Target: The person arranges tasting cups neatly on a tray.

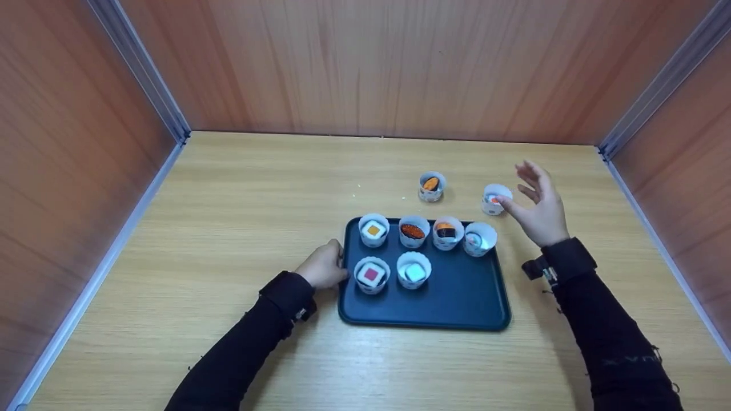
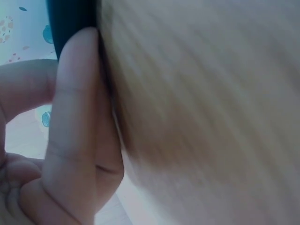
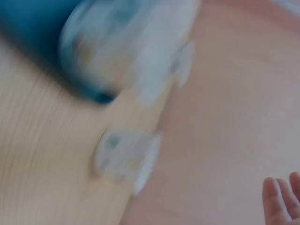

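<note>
My left hand (image 1: 322, 265) pinches the left rim of a dark tray (image 1: 457, 302); in the left wrist view its fingers (image 2: 77, 93) lie along the dark edge. Paper cups stand on the tray, each with a small piece inside. The front row has a cup with a pink-centred white piece (image 1: 371, 275) and one with a pale green piece (image 1: 414, 270). My right hand (image 1: 539, 211) is raised with fingers spread, just right of a cup (image 1: 494, 198) on the table. Its thumb overlaps that cup in the head view; contact is unclear. The right wrist view is blurred.
Another cup with an orange and black piece (image 1: 431, 185) stands on the table behind the tray. The tray's back row holds several cups, the rightmost one (image 1: 479, 239) near the corner. Wooden panels (image 1: 365, 68) enclose the table at the back and both sides.
</note>
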`<action>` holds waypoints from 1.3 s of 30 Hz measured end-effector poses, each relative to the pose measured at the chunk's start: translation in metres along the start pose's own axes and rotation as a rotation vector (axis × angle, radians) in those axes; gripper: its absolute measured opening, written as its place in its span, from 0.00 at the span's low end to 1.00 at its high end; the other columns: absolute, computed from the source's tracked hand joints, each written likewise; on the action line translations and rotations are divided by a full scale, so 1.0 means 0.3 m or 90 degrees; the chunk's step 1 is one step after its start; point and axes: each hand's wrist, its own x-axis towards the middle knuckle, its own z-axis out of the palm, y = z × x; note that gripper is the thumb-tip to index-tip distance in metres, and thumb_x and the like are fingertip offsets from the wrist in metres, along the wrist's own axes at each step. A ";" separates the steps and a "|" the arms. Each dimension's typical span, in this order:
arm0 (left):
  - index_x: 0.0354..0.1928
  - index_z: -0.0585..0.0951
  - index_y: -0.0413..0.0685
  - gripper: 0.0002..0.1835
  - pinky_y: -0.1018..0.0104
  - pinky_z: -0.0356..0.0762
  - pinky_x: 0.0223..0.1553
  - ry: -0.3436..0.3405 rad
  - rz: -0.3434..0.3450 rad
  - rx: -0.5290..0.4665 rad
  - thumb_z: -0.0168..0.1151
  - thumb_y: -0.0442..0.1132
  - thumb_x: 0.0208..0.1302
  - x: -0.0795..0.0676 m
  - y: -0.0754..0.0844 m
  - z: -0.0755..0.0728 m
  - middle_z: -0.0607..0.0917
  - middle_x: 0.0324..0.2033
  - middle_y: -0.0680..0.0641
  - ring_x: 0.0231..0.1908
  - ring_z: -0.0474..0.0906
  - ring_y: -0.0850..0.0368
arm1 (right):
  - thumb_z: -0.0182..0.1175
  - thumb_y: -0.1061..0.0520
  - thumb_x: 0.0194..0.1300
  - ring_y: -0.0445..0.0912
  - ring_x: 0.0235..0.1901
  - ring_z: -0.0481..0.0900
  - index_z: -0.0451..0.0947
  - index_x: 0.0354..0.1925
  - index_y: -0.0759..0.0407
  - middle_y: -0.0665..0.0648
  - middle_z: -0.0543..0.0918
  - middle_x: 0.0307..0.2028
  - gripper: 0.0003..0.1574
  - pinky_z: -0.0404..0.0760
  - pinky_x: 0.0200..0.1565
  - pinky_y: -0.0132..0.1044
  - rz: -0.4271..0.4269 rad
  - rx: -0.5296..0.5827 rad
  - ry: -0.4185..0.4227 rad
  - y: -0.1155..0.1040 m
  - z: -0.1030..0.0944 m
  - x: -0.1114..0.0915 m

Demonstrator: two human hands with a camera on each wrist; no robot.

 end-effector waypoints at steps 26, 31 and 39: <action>0.39 0.70 0.38 0.11 0.70 0.68 0.22 -0.021 -0.012 -0.020 0.63 0.28 0.57 0.000 0.005 -0.011 0.72 0.23 0.50 0.17 0.71 0.59 | 0.62 0.59 0.64 0.66 0.72 0.53 0.36 0.75 0.71 0.75 0.52 0.72 0.57 0.53 0.72 0.58 0.248 -0.203 -0.223 0.234 0.046 0.145; 0.38 0.71 0.37 0.11 0.69 0.69 0.21 -0.020 -0.008 -0.022 0.62 0.28 0.57 0.002 0.007 -0.008 0.72 0.23 0.49 0.16 0.71 0.58 | 0.60 0.60 0.65 0.67 0.71 0.56 0.44 0.74 0.71 0.75 0.57 0.70 0.50 0.55 0.71 0.59 0.260 -0.238 -0.215 0.243 0.054 0.149; 0.39 0.71 0.37 0.11 0.70 0.70 0.22 -0.015 -0.012 -0.016 0.63 0.28 0.56 -0.001 0.002 -0.002 0.72 0.24 0.49 0.18 0.72 0.59 | 0.60 0.59 0.65 0.67 0.67 0.62 0.53 0.70 0.71 0.76 0.63 0.67 0.42 0.60 0.68 0.59 0.245 -0.243 -0.208 0.252 0.042 0.137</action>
